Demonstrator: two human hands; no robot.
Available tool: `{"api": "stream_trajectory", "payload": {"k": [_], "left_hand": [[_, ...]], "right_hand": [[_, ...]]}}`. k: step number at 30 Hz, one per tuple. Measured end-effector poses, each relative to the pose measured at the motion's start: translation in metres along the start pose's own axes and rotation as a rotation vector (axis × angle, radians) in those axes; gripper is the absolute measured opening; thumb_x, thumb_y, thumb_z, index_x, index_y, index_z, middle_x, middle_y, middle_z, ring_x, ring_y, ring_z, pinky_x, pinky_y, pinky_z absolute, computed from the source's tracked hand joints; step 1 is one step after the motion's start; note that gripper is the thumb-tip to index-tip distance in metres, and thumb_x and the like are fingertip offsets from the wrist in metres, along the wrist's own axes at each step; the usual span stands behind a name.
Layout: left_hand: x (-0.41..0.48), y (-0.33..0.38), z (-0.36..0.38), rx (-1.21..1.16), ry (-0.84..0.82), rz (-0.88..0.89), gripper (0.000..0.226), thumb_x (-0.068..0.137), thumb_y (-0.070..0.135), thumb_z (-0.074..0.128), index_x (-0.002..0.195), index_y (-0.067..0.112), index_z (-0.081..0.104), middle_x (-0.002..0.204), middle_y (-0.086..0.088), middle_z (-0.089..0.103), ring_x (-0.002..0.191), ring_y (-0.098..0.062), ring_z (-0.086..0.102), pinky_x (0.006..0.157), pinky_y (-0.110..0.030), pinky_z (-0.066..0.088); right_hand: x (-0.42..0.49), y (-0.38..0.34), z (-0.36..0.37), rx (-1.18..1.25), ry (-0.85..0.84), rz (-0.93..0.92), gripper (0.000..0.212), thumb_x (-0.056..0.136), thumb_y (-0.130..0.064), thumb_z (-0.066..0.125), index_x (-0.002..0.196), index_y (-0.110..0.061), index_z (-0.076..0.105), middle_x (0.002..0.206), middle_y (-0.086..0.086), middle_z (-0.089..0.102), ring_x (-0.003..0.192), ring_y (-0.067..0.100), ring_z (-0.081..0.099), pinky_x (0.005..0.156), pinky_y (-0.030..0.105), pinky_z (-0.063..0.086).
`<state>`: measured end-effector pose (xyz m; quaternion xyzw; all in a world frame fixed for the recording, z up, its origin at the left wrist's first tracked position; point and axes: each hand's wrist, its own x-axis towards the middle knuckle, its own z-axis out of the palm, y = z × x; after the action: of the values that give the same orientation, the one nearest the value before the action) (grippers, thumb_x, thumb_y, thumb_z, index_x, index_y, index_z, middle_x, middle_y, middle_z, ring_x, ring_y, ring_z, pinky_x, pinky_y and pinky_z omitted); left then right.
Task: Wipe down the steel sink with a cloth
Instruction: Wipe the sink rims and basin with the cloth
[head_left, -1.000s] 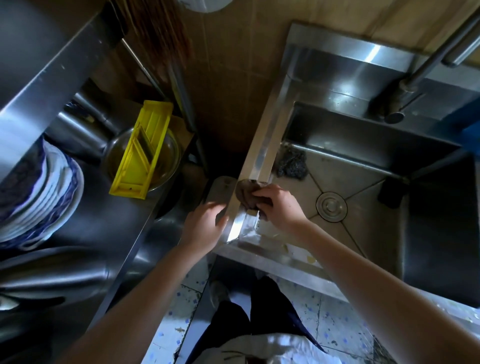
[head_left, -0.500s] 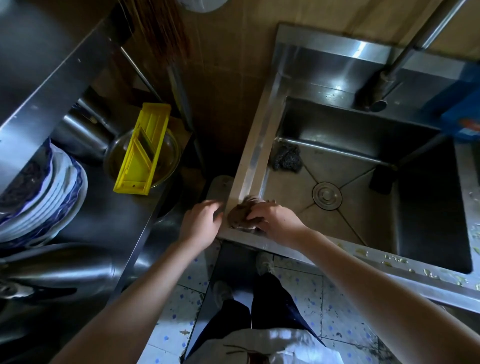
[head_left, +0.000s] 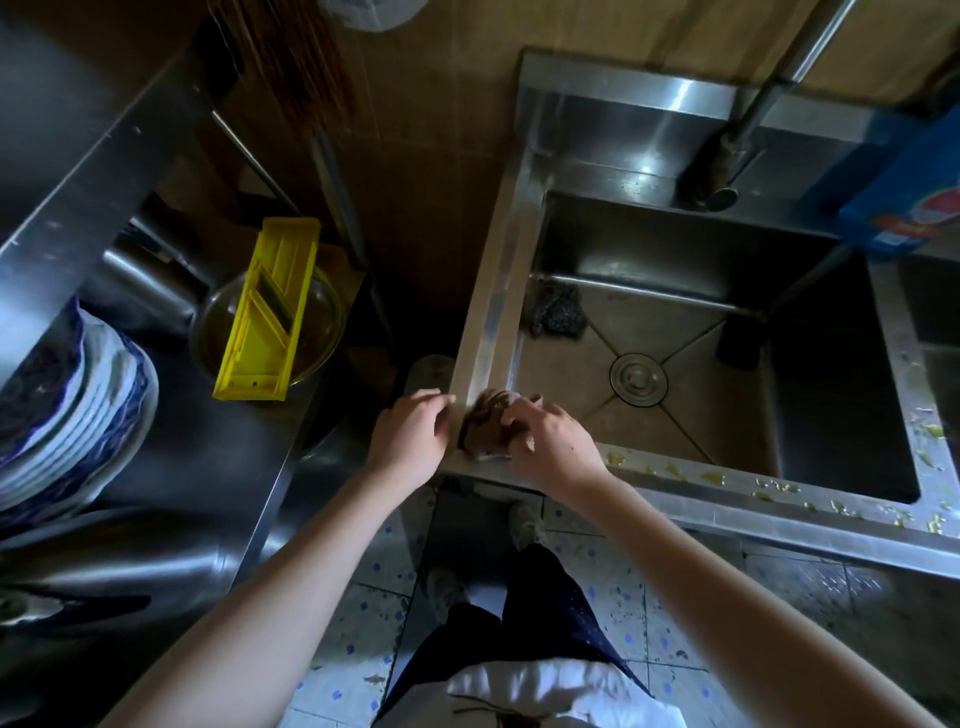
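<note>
The steel sink fills the right half of the head view, with a round drain in its floor. A bunched brown cloth lies on the sink's near left corner. My right hand grips the cloth and presses it onto the rim. My left hand curls its fingers over the outer left edge of the same corner, just beside the cloth. Yellowish scraps dot the front rim to the right.
A dark scouring pad sits in the basin's far left corner and a tap rises at the back. A blue packet stands far right. On the left counter are a yellow slicer on a bowl and stacked plates.
My right hand has drawn the cloth back along the left rim to the near corner. My left hand stays at the corner's outer edge. The camera view shifted right and back.
</note>
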<state>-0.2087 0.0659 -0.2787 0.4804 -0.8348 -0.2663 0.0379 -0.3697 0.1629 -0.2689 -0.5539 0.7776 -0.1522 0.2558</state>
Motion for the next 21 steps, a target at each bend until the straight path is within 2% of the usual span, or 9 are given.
{"api": "stream_trajectory", "payload": {"k": [2, 3, 6, 8, 11, 15, 21], "left_hand": [[0.000, 0.002, 0.000, 0.004, -0.001, 0.004, 0.034, 0.094, 0.017, 0.050, 0.127, 0.017, 0.058, 0.136, -0.001, 0.053, 0.120, -0.022, 0.053, 0.098, -0.038, 0.044], [0.000, 0.002, -0.001, 0.002, 0.001, 0.005, 0.034, 0.094, 0.018, 0.050, 0.127, 0.017, 0.058, 0.136, -0.001, 0.053, 0.120, -0.022, 0.053, 0.098, -0.038, 0.044], [0.001, 0.004, 0.000, -0.005, 0.011, 0.000, 0.034, 0.095, 0.017, 0.048, 0.128, 0.017, 0.057, 0.136, -0.002, 0.053, 0.120, -0.022, 0.052, 0.099, -0.038, 0.044], [0.002, 0.004, 0.001, -0.015, 0.012, -0.007, 0.034, 0.096, 0.017, 0.047, 0.129, 0.017, 0.056, 0.137, -0.002, 0.052, 0.121, -0.022, 0.052, 0.099, -0.036, 0.043], [0.005, 0.005, 0.005, -0.030, 0.008, 0.007, 0.037, 0.095, 0.018, 0.050, 0.132, 0.016, 0.052, 0.140, -0.003, 0.049, 0.124, -0.022, 0.049, 0.100, -0.034, 0.041], [0.005, 0.009, 0.017, 0.030, -0.014, 0.044, 0.045, 0.093, 0.023, 0.054, 0.138, 0.022, 0.045, 0.150, -0.007, 0.034, 0.133, -0.028, 0.036, 0.107, -0.043, 0.035], [-0.001, 0.005, 0.032, 0.105, -0.041, 0.094, 0.049, 0.092, 0.025, 0.056, 0.140, 0.026, 0.042, 0.156, -0.010, 0.018, 0.139, -0.030, 0.024, 0.110, -0.044, 0.025]], "right_hand": [[-0.003, -0.010, 0.007, 0.023, 0.120, 0.058, 0.028, 0.086, -0.027, 0.056, 0.113, -0.024, 0.061, 0.097, 0.006, 0.069, 0.094, 0.029, 0.060, 0.070, 0.033, 0.048], [-0.004, -0.016, 0.012, 0.018, 0.155, 0.081, 0.031, 0.087, -0.033, 0.056, 0.116, -0.025, 0.061, 0.102, 0.005, 0.070, 0.095, 0.029, 0.061, 0.073, 0.033, 0.049], [-0.008, -0.028, 0.025, -0.029, 0.181, 0.133, 0.039, 0.090, -0.040, 0.054, 0.125, -0.026, 0.060, 0.129, -0.001, 0.060, 0.109, 0.027, 0.055, 0.091, 0.037, 0.044], [-0.011, -0.030, 0.031, -0.081, 0.175, 0.161, 0.035, 0.090, -0.039, 0.052, 0.122, -0.027, 0.063, 0.135, -0.004, 0.055, 0.115, 0.028, 0.051, 0.097, 0.037, 0.039], [-0.017, -0.027, 0.033, -0.143, 0.184, 0.163, 0.030, 0.088, -0.038, 0.053, 0.112, -0.026, 0.068, 0.128, -0.007, 0.060, 0.117, 0.026, 0.052, 0.099, 0.038, 0.037], [-0.026, -0.013, 0.029, -0.158, 0.251, 0.162, 0.024, 0.083, -0.033, 0.061, 0.101, -0.022, 0.071, 0.116, -0.006, 0.067, 0.115, 0.024, 0.057, 0.095, 0.040, 0.040], [-0.043, 0.019, 0.015, -0.197, 0.269, 0.237, 0.027, 0.084, -0.035, 0.059, 0.105, -0.025, 0.071, 0.125, -0.006, 0.064, 0.124, 0.022, 0.051, 0.100, 0.039, 0.034]]}}
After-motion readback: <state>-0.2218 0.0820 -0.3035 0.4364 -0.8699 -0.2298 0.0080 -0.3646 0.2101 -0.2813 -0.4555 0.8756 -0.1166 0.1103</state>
